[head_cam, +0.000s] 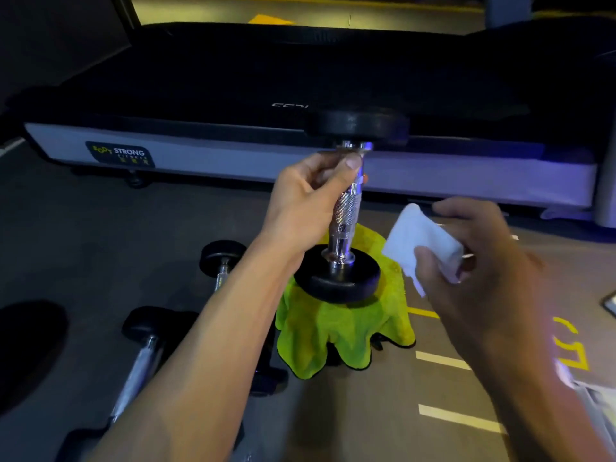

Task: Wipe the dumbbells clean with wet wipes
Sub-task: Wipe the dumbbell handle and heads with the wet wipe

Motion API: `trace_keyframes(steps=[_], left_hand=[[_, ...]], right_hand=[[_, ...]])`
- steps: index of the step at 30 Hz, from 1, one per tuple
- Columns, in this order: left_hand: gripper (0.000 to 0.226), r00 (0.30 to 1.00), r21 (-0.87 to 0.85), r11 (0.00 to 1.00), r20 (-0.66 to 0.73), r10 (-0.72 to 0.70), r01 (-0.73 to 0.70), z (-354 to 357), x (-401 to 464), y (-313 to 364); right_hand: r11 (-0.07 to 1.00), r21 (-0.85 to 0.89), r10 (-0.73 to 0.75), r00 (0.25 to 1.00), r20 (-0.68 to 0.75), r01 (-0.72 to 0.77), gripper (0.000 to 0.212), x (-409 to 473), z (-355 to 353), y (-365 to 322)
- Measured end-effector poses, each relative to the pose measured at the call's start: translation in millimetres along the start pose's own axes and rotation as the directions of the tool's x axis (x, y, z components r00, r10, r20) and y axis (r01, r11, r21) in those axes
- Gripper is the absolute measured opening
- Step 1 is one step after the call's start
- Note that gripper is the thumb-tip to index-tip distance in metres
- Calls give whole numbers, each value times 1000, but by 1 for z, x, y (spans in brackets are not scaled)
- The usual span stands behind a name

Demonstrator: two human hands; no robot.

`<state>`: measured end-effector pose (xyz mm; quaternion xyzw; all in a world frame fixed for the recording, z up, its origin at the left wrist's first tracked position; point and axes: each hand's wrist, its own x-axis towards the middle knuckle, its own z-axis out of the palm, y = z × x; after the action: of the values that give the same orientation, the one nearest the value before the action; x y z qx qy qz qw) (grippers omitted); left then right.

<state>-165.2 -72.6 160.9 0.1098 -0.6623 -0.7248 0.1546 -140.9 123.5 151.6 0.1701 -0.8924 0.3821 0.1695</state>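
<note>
Upright on a green cloth [343, 331], the dumbbell [346, 208] is being gripped near its top by the left hand [310, 195]. Beside it, the right hand [473, 258] is pinching a folded wipe [416, 241]. 2 more dumbbells [146, 348] are lying left, treadmill [233, 95] behind.

I read a dark badge [120, 154] on the grey side rail of the treadmill [233, 155] in front of me: "STRONG" in white letters, with a yellow word ahead of it that looks like "BODY". A smaller line sits under it, too blurred for me to make out. Higher up, on the black deck of the treadmill, I catch pale letters [290, 105], something like "SSD", cut off by the top plate of the dumbbell [346, 208] I hold upright, so I cannot tell the full word. On the floor [366, 411] to my right there is a yellow painted mark [570, 343], partly hidden by my forearm; I cannot read it.
</note>
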Motion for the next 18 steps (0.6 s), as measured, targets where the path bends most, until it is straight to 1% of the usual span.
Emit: trace_keyframes(steps=[2,3,5,6,8,13,16,18], left_hand=[[8,1000,-1,1000,-12,0,0,0,0,-1],[8,1000,-6,1000,-16,0,-1,-1,0,-2],[7,1000,-17,1000,-15,6,-6,-3,0,-3],[8,1000,-19,1000,-14,10,-11,-4,1,-3],[8,1000,-26,1000,-18,16,-16,-7,2,-5],[9,1000,-62,998,4,-6,7,-12,3,-5],[12,999,-89,995,22,-40,41,-15,2,-4],[15,998,-94,994,25,-58,60,-15,2,-4]], right_hand=[[999,22,-24,999,33,24,34,4,15,-6],[998,51,-28,997,74,24,29,3,24,-6],[989,129,-87,987,138,69,16,-1,37,-9],[982,163,-124,980,159,98,13,-4,42,-9],[968,224,-161,965,209,113,16,-8,49,-6],[940,336,-45,957,286,-56,17,-8,57,-2],[847,502,-11,937,349,-177,23,-7,60,-4],[803,555,-20,921,388,-217,22,-4,61,-5]])
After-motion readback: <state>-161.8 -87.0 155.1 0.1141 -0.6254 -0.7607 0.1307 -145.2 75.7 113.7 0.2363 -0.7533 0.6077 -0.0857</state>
